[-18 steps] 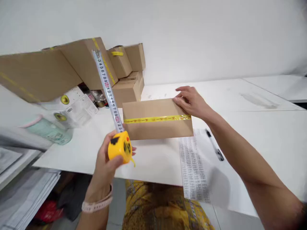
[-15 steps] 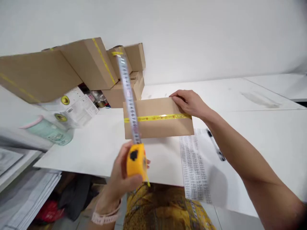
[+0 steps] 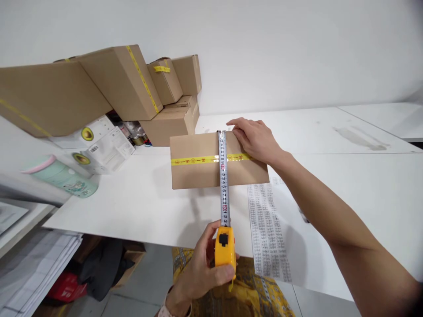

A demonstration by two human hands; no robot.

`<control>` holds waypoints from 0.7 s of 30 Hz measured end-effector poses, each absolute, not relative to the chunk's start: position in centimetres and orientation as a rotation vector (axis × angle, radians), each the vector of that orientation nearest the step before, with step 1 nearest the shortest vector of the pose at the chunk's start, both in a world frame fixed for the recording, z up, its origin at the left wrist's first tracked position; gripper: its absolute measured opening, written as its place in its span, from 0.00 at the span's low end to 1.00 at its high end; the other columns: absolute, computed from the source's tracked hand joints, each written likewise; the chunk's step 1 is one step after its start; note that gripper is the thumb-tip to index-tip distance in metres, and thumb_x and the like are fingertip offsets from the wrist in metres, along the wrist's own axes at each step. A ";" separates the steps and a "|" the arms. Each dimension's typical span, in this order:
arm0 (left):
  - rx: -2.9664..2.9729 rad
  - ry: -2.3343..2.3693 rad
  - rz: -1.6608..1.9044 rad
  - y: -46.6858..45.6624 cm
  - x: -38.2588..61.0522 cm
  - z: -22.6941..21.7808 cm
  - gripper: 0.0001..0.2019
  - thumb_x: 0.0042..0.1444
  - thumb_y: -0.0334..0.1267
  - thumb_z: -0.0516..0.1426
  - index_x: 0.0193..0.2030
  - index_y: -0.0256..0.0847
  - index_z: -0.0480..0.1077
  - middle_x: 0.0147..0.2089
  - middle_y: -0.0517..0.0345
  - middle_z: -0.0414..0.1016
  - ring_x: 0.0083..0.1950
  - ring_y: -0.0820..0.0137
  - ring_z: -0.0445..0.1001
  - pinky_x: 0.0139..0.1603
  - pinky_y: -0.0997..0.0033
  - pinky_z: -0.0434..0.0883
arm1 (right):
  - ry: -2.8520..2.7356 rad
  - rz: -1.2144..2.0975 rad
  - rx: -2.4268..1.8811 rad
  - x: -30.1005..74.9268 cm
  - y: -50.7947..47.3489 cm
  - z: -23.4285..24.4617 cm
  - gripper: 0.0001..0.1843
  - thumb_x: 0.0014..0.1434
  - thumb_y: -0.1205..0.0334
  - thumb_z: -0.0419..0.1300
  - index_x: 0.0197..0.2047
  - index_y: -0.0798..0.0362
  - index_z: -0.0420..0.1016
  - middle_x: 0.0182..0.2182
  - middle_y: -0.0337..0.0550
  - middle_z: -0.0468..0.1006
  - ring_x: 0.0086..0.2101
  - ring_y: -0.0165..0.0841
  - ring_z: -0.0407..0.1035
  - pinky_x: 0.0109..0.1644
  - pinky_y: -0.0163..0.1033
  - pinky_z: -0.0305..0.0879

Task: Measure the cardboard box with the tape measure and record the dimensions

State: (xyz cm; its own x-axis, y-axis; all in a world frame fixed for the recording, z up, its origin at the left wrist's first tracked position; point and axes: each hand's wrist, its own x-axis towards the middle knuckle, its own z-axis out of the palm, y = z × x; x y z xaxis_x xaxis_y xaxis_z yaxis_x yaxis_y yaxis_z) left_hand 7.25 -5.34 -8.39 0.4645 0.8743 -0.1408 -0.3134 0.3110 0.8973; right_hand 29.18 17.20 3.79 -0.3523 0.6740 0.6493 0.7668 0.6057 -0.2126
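One cardboard box (image 3: 196, 174) over the table (image 3: 132, 204), presumably light, stiff and best taken by its edges, with right hand (image 3: 257, 140) touching the far edge (degree of closure uncertain) and left hand (image 3: 202, 272) wrapped round a tape measure (image 3: 225, 251), likely hard-cased but springy in the blade.

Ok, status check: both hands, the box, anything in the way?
Left hand gripping yellow tape measure. Right hand at far edge of cardboard box. Blade extended across the box; nothing seen covering it.
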 end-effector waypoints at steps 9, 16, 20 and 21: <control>0.911 0.696 0.919 -5.0 9.0 -8.3 0.36 0.47 0.46 0.72 0.61 0.49 0.65 0.47 0.57 0.69 0.44 0.65 0.77 0.43 0.66 0.76 | -2.262 -0.394 -1.037 29.0 17.8 3.0 0.25 0.70 0.66 0.46 0.63 0.39 0.72 0.46 0.47 0.77 0.40 0.41 0.63 0.41 0.44 0.56; 0.976 0.757 0.910 -4.4 8.5 -9.2 0.35 0.48 0.44 0.72 0.62 0.49 0.65 0.51 0.54 0.68 0.47 0.65 0.76 0.47 0.65 0.75 | -2.268 -0.390 -1.046 29.0 18.0 2.9 0.25 0.70 0.65 0.47 0.65 0.39 0.71 0.47 0.49 0.76 0.41 0.43 0.62 0.42 0.46 0.56; 0.988 0.757 0.923 -4.3 8.4 -9.7 0.34 0.48 0.43 0.72 0.61 0.49 0.65 0.58 0.51 0.68 0.47 0.66 0.76 0.46 0.67 0.75 | -2.239 -0.377 -1.064 28.7 17.9 2.7 0.24 0.71 0.62 0.44 0.63 0.39 0.72 0.46 0.49 0.77 0.41 0.43 0.62 0.43 0.47 0.56; 0.986 0.755 0.929 -4.4 8.4 -9.8 0.35 0.47 0.43 0.72 0.61 0.49 0.65 0.59 0.50 0.67 0.47 0.66 0.76 0.46 0.67 0.75 | -2.226 -0.377 -1.083 28.6 17.8 2.7 0.24 0.72 0.60 0.42 0.63 0.41 0.71 0.44 0.49 0.78 0.41 0.43 0.62 0.43 0.47 0.56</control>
State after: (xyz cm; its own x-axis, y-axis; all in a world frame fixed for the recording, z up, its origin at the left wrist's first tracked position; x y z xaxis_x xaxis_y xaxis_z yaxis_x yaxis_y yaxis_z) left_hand 8.40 -4.41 -9.78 0.4165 0.9020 -0.1134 -0.2957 0.2523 0.9214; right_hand 28.62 17.81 2.70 -0.4660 0.6040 0.6465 0.7832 0.6216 -0.0162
